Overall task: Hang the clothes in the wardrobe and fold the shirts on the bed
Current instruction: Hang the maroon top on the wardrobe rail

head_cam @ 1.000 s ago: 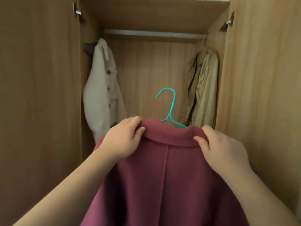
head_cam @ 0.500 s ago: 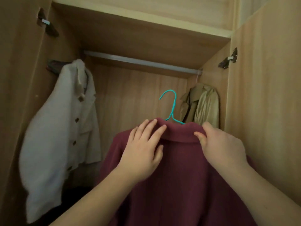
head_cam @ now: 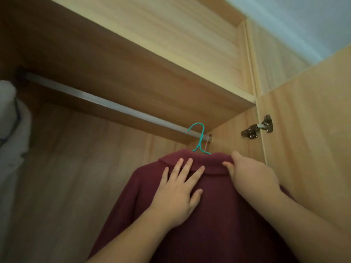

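Coat [head_cam: 218, 215] raised w/ hook [head_cam: 197, 133] at rail [head_cam: 114, 108]; R grip [head_cam: 252, 179] pinches collar (L grip [head_cam: 178, 194] flat, open).

rail [head_cam: 114, 108] bare leftward; white jacket [head_cam: 13, 118] (far left) blocks its end

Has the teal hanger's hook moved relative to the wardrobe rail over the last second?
Yes. The hook of the teal hanger has risen toward the rail: earlier it sat well below it, and now it overlaps the rail's right end. Whether it is over the rail cannot be told.
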{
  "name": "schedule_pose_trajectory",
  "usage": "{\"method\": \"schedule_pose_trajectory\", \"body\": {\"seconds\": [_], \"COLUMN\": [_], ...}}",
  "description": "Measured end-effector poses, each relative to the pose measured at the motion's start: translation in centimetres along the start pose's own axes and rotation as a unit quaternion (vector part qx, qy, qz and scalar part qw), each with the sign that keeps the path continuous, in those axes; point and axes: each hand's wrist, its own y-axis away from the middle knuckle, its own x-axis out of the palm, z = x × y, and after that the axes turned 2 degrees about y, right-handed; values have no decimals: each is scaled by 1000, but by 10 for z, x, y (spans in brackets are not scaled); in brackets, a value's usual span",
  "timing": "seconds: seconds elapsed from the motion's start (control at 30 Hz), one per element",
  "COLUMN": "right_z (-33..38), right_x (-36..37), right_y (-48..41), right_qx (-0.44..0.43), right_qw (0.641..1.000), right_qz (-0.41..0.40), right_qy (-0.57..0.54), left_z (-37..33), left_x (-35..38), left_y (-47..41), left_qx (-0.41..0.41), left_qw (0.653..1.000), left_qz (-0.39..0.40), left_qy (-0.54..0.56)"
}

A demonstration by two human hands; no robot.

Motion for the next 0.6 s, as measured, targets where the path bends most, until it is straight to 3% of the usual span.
{"method": "schedule_pose_trajectory", "body": {"seconds": [0.37, 0.6], "right_z": [40, 58], "right_x": [84, 103], "right_y": [-96, -138], "right_qx": [19, 62], "right_qw": [998, 995], "right_qz": [-13, 82], "right_qy": [58, 15], "left_z": [78, 99], "left_x": [61, 68], "left_y": [-105, -122], "left_qx": [-25, -44], "left_qw": [994, 987], "left_qz": [58, 109], "left_qy": [89, 109]}}
